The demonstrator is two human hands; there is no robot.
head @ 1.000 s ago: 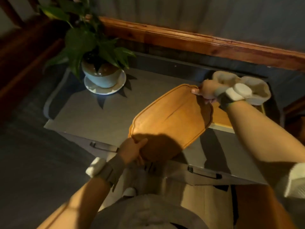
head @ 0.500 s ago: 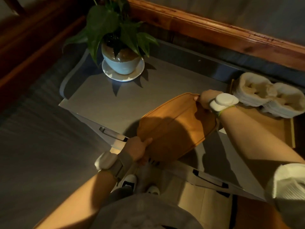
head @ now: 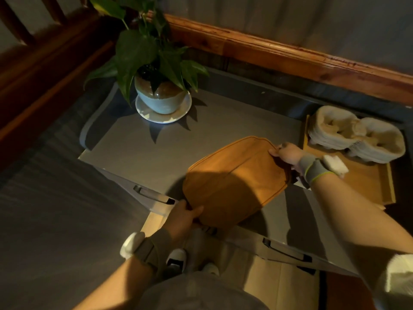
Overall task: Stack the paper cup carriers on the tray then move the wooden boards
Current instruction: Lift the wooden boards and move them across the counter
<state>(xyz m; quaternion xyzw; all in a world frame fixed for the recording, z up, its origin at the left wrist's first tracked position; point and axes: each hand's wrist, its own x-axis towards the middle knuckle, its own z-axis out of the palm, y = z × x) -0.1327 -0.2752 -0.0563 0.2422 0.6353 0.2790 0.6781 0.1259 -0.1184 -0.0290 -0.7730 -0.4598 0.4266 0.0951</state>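
Observation:
An orange-brown wooden board (head: 237,177) with rounded corners is held between both hands, over the front half of the grey cabinet top (head: 167,148). My left hand (head: 182,217) grips its near edge and my right hand (head: 287,153) grips its far right corner. To the right, a stack of pale paper cup carriers (head: 355,134) sits on a wooden tray (head: 371,184), apart from the board.
A potted plant (head: 159,95) on a white saucer stands at the cabinet's back left. A wooden rail (head: 290,57) runs along the wall behind. Two drawer handles (head: 154,194) face me on the cabinet front. My shoes show on the floor below.
The view has shifted left and down, so the plant and carriers sit further right in frame. The board, still in both hands, has come lower toward the cabinet top.

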